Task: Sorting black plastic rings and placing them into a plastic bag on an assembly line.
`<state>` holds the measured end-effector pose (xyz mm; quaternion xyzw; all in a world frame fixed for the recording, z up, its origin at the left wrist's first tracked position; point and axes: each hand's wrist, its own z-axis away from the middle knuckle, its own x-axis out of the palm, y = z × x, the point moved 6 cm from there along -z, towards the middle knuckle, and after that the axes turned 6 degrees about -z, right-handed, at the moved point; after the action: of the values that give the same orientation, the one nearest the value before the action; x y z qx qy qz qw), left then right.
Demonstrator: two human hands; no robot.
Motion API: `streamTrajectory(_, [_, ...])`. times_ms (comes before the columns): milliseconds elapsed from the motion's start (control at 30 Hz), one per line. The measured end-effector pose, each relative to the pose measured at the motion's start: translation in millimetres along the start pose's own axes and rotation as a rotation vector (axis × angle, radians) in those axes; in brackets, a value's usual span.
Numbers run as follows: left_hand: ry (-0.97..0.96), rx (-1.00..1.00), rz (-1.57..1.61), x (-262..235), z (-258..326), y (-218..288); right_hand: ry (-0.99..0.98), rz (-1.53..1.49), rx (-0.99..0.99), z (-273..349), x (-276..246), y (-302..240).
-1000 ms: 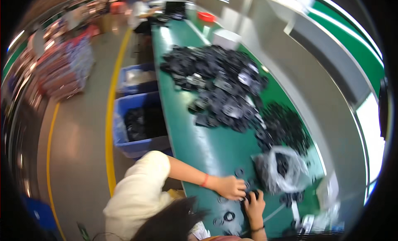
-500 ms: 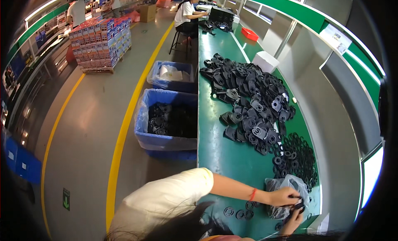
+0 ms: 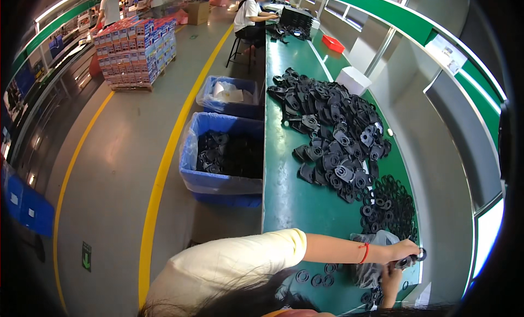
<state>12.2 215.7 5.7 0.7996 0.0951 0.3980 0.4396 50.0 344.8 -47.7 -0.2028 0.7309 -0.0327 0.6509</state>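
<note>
My left hand (image 3: 403, 250), with a red cord at the wrist, reaches over the table's right side. Its fingers close on a black ring (image 3: 421, 255) near the table edge. Just below, my right hand (image 3: 391, 277) comes up from the lower edge, its fingers closed round a dark plastic part (image 3: 404, 262), partly hidden by the left hand. Beside both hands lies a clear plastic bag (image 3: 367, 270), its contents hard to make out. A pile of black rings (image 3: 388, 205) spreads just beyond the bag. Several loose rings (image 3: 317, 279) lie left of it, under my left forearm.
A large heap of black plastic parts (image 3: 333, 131) covers the middle of the green table (image 3: 284, 208). A white box (image 3: 353, 81) and red tray (image 3: 333, 43) stand farther off. Blue bins (image 3: 221, 183) line the table's left side. A person (image 3: 250, 19) sits at the far end.
My left hand has moved right, away from above the bag, toward the table's right edge. My right hand has risen slightly and stays close to it. The view has shifted slightly.
</note>
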Motion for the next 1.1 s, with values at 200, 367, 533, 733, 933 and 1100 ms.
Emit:
streamTrajectory(200, [0.197,0.234,-1.070,-38.7,16.5,-11.0,-0.049,-0.352,0.179,-6.2,18.5,-36.4])
streamTrajectory(367, [0.217,0.172,-1.396,-53.3,18.8,-20.5,-0.219,-0.612,0.647,-12.3,18.3,-2.1])
streamTrajectory(533, [0.257,0.105,-1.511,-67.2,9.3,-27.6,-0.234,-0.314,0.640,-26.6,6.1,6.4])
streamTrajectory(733, [0.337,-0.010,-1.420,-80.6,-8.1,-33.2,0.059,-0.945,0.645,-31.0,18.7,34.8])
streamTrajectory(933, [0.100,0.083,-1.516,-62.1,-19.6,-35.0,0.228,-0.734,0.550,-15.3,16.5,59.6])
streamTrajectory(1100, [-0.155,0.056,-1.951,-55.3,14.0,3.8,0.040,-0.057,0.373,-3.9,-14.7,-7.6])
